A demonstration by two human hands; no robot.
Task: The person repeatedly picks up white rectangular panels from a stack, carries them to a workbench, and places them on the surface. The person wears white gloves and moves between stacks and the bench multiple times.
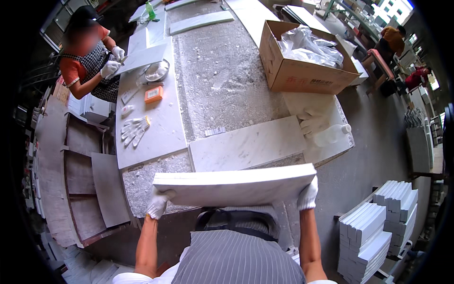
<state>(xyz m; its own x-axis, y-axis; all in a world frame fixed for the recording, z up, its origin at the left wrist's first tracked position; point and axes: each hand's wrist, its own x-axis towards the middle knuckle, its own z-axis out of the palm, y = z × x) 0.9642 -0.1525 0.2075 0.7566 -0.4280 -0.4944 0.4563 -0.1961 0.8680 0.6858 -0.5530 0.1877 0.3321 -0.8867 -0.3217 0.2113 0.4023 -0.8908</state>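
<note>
One pale slab [236,185] is raised, apparently not yet set down, fingers of left hand [158,203] and right hand [308,195] gripping its ends.

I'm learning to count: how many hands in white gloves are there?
4: the person's left hand and right hand, holding white stone; a co-worker's nearer hand and farther hand, upper left. Others may be hidden.

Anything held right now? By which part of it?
Yes: a white stone slab, possibly more than one stacked, gripped by its two opposite short ends, left hand on the left end, right hand on the right.
</note>
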